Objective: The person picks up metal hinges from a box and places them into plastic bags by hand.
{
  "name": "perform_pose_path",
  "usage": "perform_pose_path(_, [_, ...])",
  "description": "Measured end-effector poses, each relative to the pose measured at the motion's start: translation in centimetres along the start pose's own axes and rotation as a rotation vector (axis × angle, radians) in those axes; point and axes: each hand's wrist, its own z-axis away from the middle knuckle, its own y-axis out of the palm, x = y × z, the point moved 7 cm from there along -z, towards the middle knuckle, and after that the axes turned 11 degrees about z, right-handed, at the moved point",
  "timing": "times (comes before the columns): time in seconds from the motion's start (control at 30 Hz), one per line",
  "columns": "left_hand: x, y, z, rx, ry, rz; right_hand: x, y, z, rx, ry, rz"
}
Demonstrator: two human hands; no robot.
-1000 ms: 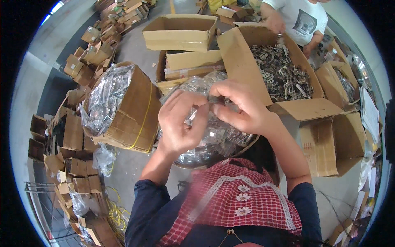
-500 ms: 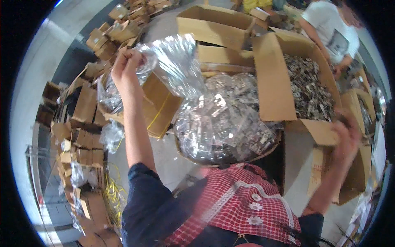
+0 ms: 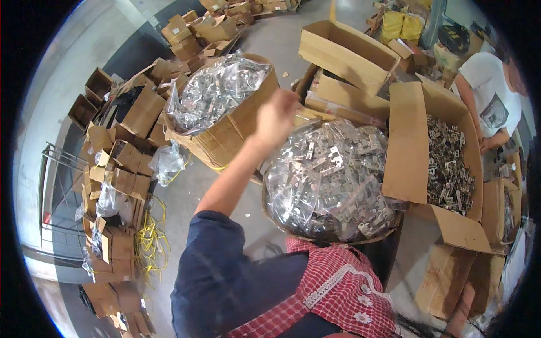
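Note:
My left hand (image 3: 276, 119) is raised above the near-left edge of a round container heaped with clear plastic bags of metal parts (image 3: 332, 174). Motion smears its fingers, and nothing can be made out in them. To its left stands a carton (image 3: 225, 135) filled with more clear bags of metal parts (image 3: 217, 90). Of my right arm only a strip of skin (image 3: 463, 308) shows at the lower right, against an open carton (image 3: 442, 281). The fingers of that hand are hidden.
At right, a large open carton (image 3: 406, 141) holds loose metal parts (image 3: 448, 169). An open carton (image 3: 349, 56) stands at the back. Another person (image 3: 490, 101) in a white shirt works at far right. Stacked cartons (image 3: 129, 180) and yellow strapping (image 3: 149, 242) lie at left.
My left hand has moved right, and the clear plastic bag it held up is no longer seen in it. My right arm has dropped to the lower right. The view has shifted.

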Motion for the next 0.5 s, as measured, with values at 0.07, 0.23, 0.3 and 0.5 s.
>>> perform_pose_path(0.07, [-1.6,4.2,2.0,0.228,-0.091,0.042,-0.2,0.8,-0.6,0.024,-0.01,0.051])
perform_pose_path(0.23, [-4.5,8.9,5.3,0.429,0.022,0.234,0.3,2.4,-1.3,0.077,-0.057,0.16])
perform_pose_path(0.3, [-5.7,8.6,6.0,0.488,0.062,0.255,0.2,2.9,-1.2,0.09,-0.072,0.189])
perform_pose_path(0.5, [-4.7,6.9,6.8,0.42,0.051,0.183,1.4,1.7,-0.7,0.087,-0.168,0.216])
